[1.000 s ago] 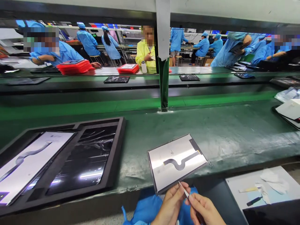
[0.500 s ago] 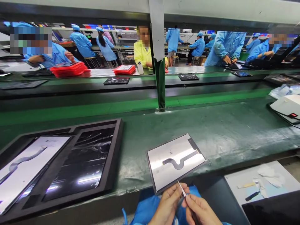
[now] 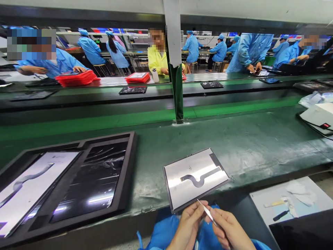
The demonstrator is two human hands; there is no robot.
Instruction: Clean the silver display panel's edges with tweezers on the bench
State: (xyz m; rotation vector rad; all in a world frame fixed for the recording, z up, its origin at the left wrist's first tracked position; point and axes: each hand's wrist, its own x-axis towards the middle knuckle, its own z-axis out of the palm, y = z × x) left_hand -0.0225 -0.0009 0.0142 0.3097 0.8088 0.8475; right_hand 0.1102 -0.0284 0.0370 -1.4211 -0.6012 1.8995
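Observation:
A display panel [image 3: 179,194] lies face down on the green bench near its front edge, its silvery back showing a dark curved ribbon cable [image 3: 199,181]. My right hand [image 3: 229,225] is closed on slim pointed metal tweezers [image 3: 207,211], whose tip points up and left toward the panel's lower edge. Just below that edge, my left hand [image 3: 188,222] is closed in a pinch beside the tweezers' tip. What its fingers hold, if anything, is too small or hidden to make out.
At left, a black foam tray [image 3: 132,163] holds another panel [image 3: 52,173] and a glossy black screen [image 3: 91,184]. Low on the right, a white board [image 3: 262,205] carries a brush-like tool [image 3: 274,203] and white wipes [image 3: 301,192]. A post [image 3: 179,93] rises behind; co-workers sit beyond.
The tweezers and my right hand have shifted slightly to the right and turned a little. My left hand stays close to the panel's edge. The panel lies practically where it was.

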